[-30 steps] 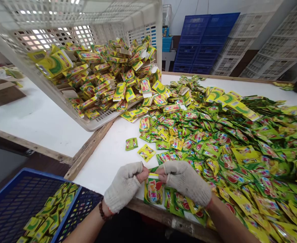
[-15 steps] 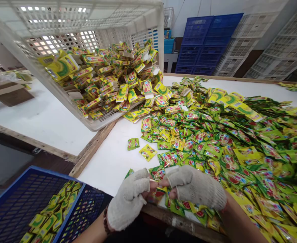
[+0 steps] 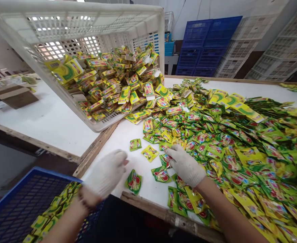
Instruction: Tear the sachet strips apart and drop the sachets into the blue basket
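Note:
My left hand (image 3: pixel 106 173), in a white fingerless glove, is over the table's left edge, beside the blue basket. Motion smears it, and whatever its curled fingers hold is hidden. My right hand (image 3: pixel 186 167), gloved alike, has its bent fingers on a green sachet (image 3: pixel 165 160) at the near edge of the sachet pile (image 3: pixel 214 148). Between the hands lie a yellow sachet (image 3: pixel 150 153), a small green sachet (image 3: pixel 135 144) and a watermelon-print sachet (image 3: pixel 161 174). Another green sachet (image 3: pixel 133 182) lies close to my left hand.
A white crate (image 3: pixel 98 126) lies tipped on its side, spilling yellow small boxes (image 3: pixel 108 91) onto the table (image 3: pixel 135 130). At lower left, a blue basket (image 3: pixel 34 172) holds yellow packs. Stacked blue crates (image 3: pixel 201 47) and white crates (image 3: pixel 244 44) stand behind.
My hands, close together at the front edge before, have parted. The left moved left toward the blue basket; the right moved up to the pile's edge. Sachets beneath them are now uncovered.

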Action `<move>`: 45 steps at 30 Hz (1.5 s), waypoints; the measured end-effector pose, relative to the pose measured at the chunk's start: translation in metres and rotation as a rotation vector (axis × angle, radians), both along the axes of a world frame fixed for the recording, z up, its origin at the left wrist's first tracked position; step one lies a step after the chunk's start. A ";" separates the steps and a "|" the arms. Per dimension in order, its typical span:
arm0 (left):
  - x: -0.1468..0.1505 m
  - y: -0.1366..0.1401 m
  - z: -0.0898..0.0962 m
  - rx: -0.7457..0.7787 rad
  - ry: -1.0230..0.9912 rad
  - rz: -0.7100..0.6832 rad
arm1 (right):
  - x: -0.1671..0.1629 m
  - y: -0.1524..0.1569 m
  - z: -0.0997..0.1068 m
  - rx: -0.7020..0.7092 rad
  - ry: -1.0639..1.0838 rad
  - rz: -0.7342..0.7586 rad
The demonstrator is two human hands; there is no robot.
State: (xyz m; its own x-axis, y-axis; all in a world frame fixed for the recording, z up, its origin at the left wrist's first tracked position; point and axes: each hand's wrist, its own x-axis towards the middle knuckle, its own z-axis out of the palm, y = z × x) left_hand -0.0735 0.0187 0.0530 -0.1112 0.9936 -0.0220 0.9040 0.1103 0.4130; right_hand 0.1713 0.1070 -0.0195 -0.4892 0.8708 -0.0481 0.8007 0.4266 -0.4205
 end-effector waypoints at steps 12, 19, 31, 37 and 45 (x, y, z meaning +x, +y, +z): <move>0.056 0.082 -0.043 -0.148 0.425 -0.383 | 0.005 0.004 0.002 -0.043 0.146 -0.088; 0.040 0.071 -0.050 -0.133 0.405 -0.443 | 0.012 0.005 0.007 0.050 0.162 -0.034; 0.044 0.086 -0.028 -0.253 0.314 -0.394 | 0.013 -0.007 0.020 -0.086 0.263 -0.060; 0.038 0.068 -0.037 -0.063 -0.059 -0.128 | 0.009 -0.011 0.029 -0.229 0.536 -0.228; 0.075 0.033 -0.066 0.166 -1.402 0.411 | -0.019 -0.026 0.036 -0.487 0.636 -0.303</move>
